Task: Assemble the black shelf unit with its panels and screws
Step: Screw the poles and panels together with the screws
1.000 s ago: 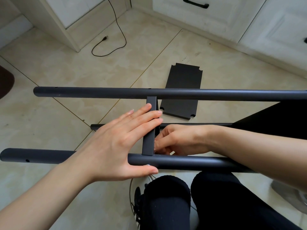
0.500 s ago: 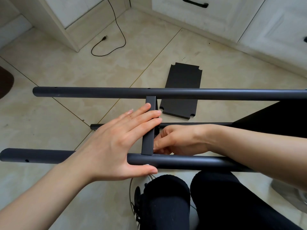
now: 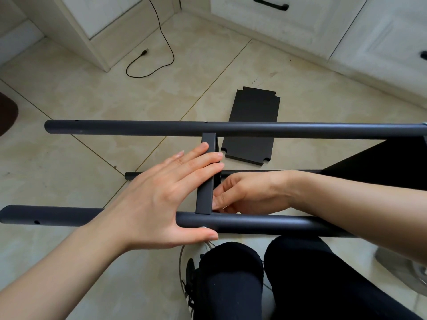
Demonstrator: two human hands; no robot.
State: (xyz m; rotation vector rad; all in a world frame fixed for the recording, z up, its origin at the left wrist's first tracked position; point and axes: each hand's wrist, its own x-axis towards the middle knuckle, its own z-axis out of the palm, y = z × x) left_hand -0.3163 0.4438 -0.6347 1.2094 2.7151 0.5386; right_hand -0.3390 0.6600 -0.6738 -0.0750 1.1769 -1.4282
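Observation:
The black shelf frame lies on its side above my legs. Its far tube [image 3: 300,131] and near tube [image 3: 265,224] run left to right, joined by a flat crossbar [image 3: 204,195]. My left hand [image 3: 161,199] lies flat with straight fingers pressing on the crossbar, thumb under the near tube beside a screw head [image 3: 203,228]. Behind the crossbar, my right hand [image 3: 249,192] has its fingers curled; what they pinch is hidden. A mounted black panel [image 3: 381,165] fills the frame's right end. A loose black panel [image 3: 251,125] lies on the floor beyond.
A third tube [image 3: 138,175] lies lower, behind my hands. White cabinets [image 3: 300,24] line the far side of the tiled floor, with a black cable [image 3: 150,63] trailing in front. My black-clad legs [image 3: 265,280] and a shoe [image 3: 191,278] sit below the frame.

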